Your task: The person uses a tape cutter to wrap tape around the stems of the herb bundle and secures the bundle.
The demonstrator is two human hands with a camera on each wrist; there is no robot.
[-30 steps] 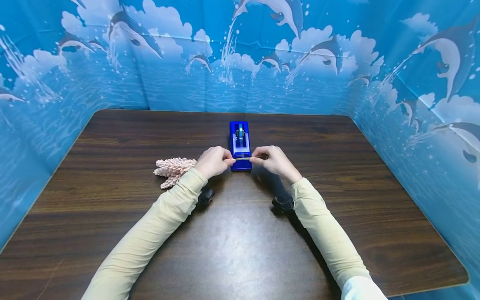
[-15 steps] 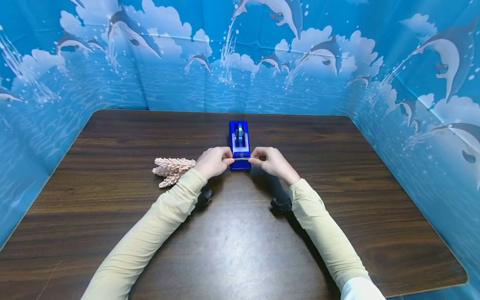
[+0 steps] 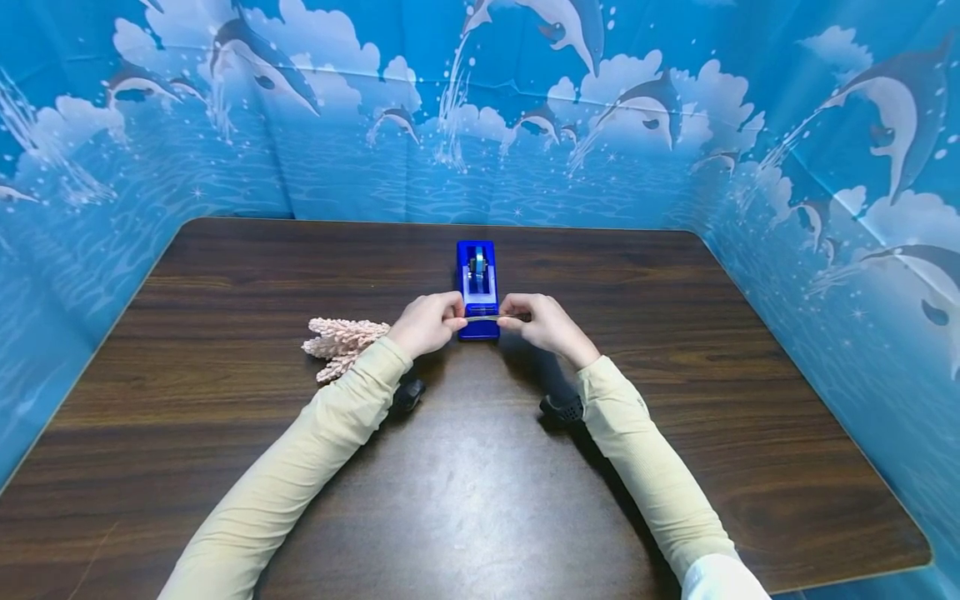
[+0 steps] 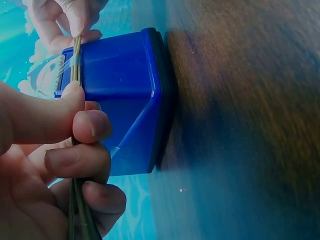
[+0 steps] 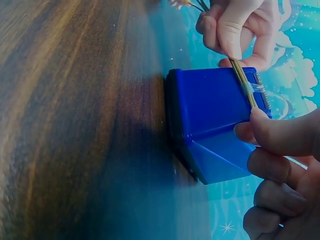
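A blue tape dispenser point(image 3: 478, 330) stands on the table with its toothed cutter point(image 5: 265, 95) toward the stems. Across its front, both hands hold a thin bundle of flower stems point(image 4: 76, 72). My left hand point(image 3: 427, 325) pinches the stems between thumb and index finger, and they run on through its curled fingers. On the other side, my right hand point(image 3: 547, 327) pinches the stems between thumb and fingertips. Clear tape point(image 5: 252, 87) sticks to the bundle between the hands and reaches to the cutter. Pale pink flower heads point(image 3: 341, 340) lie left of my left hand, partly behind the forearm.
The dark wood table point(image 3: 675, 375) spreads out on all sides of the dispenser. A blue dolphin-print curtain point(image 3: 337, 167) hangs behind the table and along both sides. Black wrist cameras point(image 3: 408, 393) sit under the wrists, close over the tabletop.
Both hands stay at the dispenser's front, pinching the stems. Only a slight leftward shift of the whole head view shows.
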